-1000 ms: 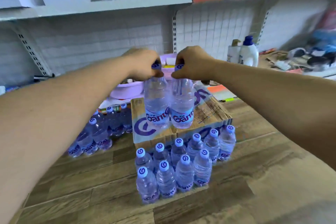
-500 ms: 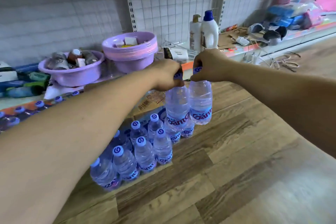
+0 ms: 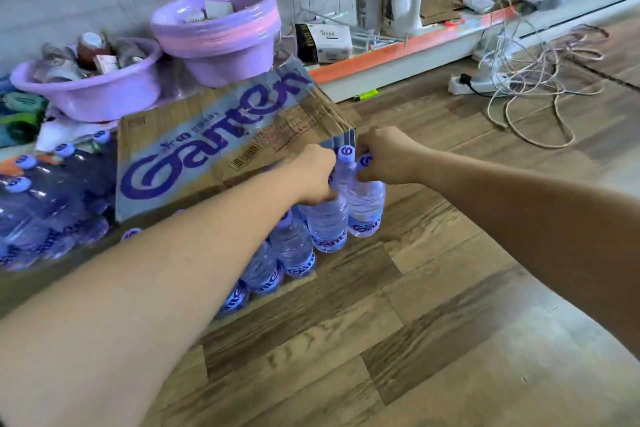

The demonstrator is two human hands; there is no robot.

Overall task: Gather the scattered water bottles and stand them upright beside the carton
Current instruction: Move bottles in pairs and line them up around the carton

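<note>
Left hand (image 3: pixel 317 173) and right hand (image 3: pixel 384 156): each closing on the neck of one bottle, left bottle (image 3: pixel 327 222) and right bottle (image 3: pixel 365 206) hanging upright side by side, probably so both land standing at the end of the row (image 3: pixel 277 263) lining the carton (image 3: pixel 221 146) on the floor (image 3: pixel 433 322). Whether their bases are touching down is unclear. More bottles (image 3: pixel 41 218) are lying at the carton's far side. Writing: "Ganten" showing on carton and labels; caps carrying a "G".

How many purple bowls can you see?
2. One purple basin full of small items sits left of the carton; a stack of purple basins, counted as one, stands behind it. More may be hidden.
</note>
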